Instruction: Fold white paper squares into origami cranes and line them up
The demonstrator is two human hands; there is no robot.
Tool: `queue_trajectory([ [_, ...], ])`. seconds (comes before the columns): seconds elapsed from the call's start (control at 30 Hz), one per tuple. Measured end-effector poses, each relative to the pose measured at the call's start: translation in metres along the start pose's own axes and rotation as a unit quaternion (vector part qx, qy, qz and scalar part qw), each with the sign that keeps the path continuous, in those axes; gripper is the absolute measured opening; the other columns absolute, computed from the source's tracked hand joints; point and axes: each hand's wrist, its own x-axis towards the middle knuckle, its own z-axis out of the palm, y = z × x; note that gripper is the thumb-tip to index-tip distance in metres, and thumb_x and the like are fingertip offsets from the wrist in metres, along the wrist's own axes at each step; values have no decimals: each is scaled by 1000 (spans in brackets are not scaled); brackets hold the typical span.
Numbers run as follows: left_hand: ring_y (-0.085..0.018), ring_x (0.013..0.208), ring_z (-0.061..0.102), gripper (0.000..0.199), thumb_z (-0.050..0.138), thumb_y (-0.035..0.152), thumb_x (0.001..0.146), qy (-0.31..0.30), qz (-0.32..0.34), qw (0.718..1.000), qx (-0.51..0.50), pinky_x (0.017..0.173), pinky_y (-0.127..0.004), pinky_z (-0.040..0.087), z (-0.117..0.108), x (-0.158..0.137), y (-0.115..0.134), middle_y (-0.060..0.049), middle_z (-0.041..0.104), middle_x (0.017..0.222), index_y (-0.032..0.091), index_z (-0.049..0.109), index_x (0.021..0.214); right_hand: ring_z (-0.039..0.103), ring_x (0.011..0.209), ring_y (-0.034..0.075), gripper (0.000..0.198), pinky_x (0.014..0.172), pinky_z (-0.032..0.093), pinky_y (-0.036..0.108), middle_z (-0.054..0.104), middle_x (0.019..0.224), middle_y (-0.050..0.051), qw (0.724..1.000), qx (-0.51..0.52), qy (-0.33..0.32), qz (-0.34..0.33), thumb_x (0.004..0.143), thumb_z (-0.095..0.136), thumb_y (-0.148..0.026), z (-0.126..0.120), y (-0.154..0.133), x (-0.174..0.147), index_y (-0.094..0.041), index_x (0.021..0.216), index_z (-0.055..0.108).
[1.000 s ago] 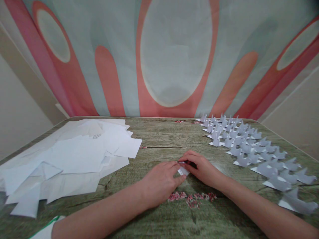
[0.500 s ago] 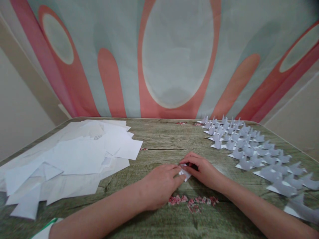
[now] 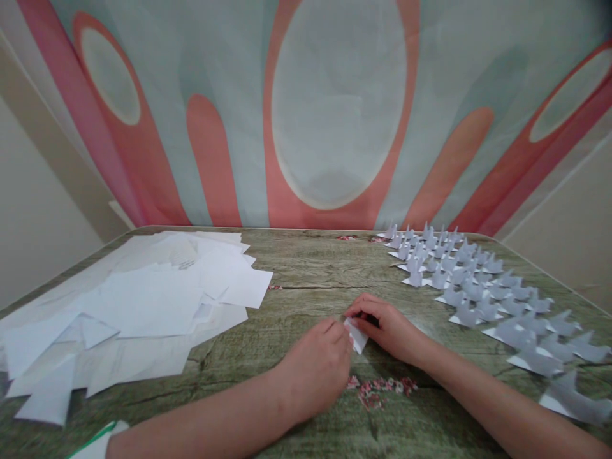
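Note:
A small folded piece of white paper (image 3: 357, 336) lies on the wooden table (image 3: 310, 268) between my two hands. My left hand (image 3: 318, 366) pinches its near edge with curled fingers. My right hand (image 3: 387, 325) presses on its far side, fingertips on the fold. Most of the paper is hidden under the fingers.
A loose pile of white paper sheets (image 3: 134, 299) covers the table's left side. Several rows of folded paper birds (image 3: 478, 287) stand on the right, running back to the far edge. A striped pink and grey cloth (image 3: 335, 115) hangs behind the table.
My left hand has drawn back toward me and its fingers have curled up along the paper's edge. My right hand stays on the paper.

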Motion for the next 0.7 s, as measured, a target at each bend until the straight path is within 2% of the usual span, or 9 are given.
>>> queue_trajectory([
  [0.1, -25, 98, 51, 32, 44, 26, 84, 14, -3, 1000, -12, 84, -36, 38, 1, -2, 2, -15, 61, 106, 6, 56, 105, 55, 80, 16, 13, 72, 44, 30, 58, 84, 4, 1000, -3, -1, 8, 81, 52, -15, 1, 1, 0, -19, 87, 63],
  [0.27, -24, 95, 53, 30, 44, 23, 85, 22, -17, 999, -19, 84, -36, 38, 1, -1, 3, -14, 61, 105, 7, 56, 106, 55, 80, 16, 14, 71, 44, 30, 58, 86, 4, 1000, -6, 11, 17, 81, 52, -19, -2, 0, -1, -20, 89, 63],
  [0.43, -24, 97, 52, 30, 45, 23, 85, 25, -16, 999, -38, 87, -37, 38, 3, 0, 1, -14, 60, 106, 7, 56, 107, 54, 73, 16, 18, 67, 43, 29, 56, 80, 4, 993, -84, 45, 63, 84, 46, -24, -13, -3, -4, -19, 74, 60],
  [0.53, -23, 98, 51, 25, 45, 16, 84, 38, -25, 996, -73, 86, -36, 40, 6, 0, -4, -12, 61, 100, 9, 55, 106, 54, 72, 16, 11, 65, 42, 28, 56, 80, 3, 987, -130, 29, 94, 79, 54, -29, -16, -8, -8, -19, 78, 60],
  [0.7, -21, 95, 52, 20, 48, 15, 82, 55, -15, 988, -144, 85, -35, 40, 10, 1, -18, -8, 62, 96, 14, 58, 99, 52, 77, 19, 18, 67, 41, 30, 56, 81, 4, 981, -171, 6, 95, 70, 62, -33, -9, -22, -14, -19, 81, 58],
])
